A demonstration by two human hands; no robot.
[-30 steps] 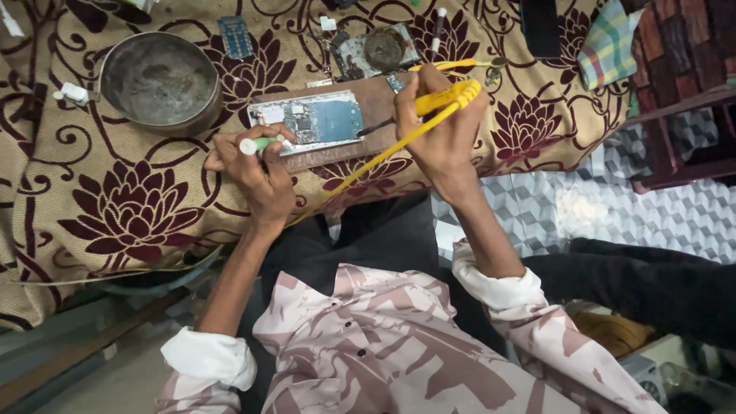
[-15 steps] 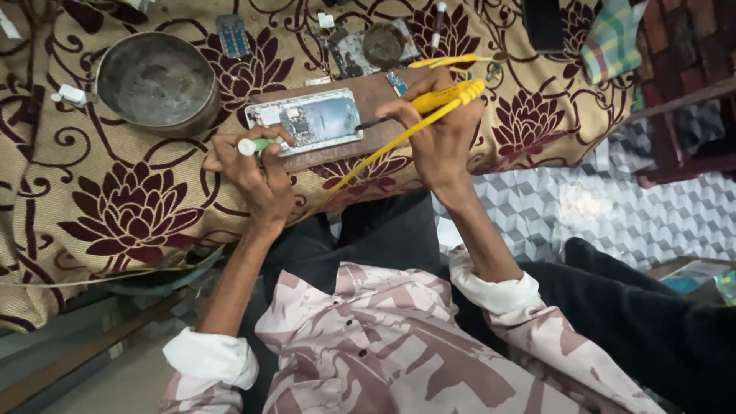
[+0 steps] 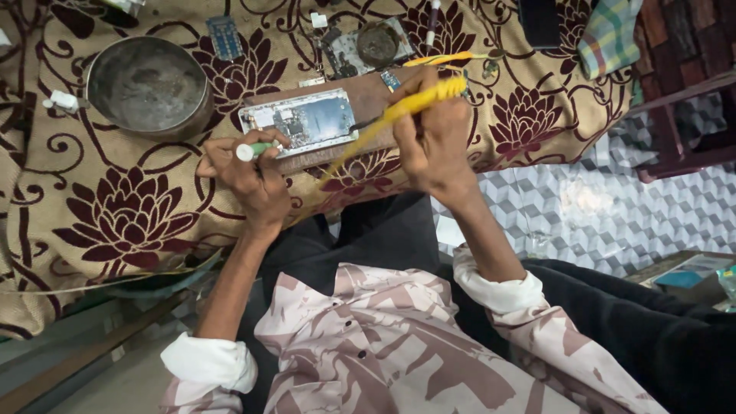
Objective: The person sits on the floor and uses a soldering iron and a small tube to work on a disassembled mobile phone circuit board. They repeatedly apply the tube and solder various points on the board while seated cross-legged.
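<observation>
Cloth [image 3: 115, 230] with maroon flowers covers my bench; grey patterned floor tiles [image 3: 613, 207] lie beyond its right edge. One metal bowl [image 3: 147, 84] sits near the left corner. My left hand [image 3: 249, 172] pinches one green-tipped pen [image 3: 253, 150] beside one opened phone [image 3: 300, 123] mid-bench. My right hand [image 3: 433, 134] grips one yellow soldering iron [image 3: 418, 103].

The right hand [image 3: 433, 134] grips a yellow soldering iron [image 3: 399, 115] over an opened phone [image 3: 300, 121]; the left hand [image 3: 249, 172] pinches a green-tipped tube [image 3: 251, 150]. A metal bowl [image 3: 147, 84] sits just beside them on the floral cloth [image 3: 123, 222].
</observation>
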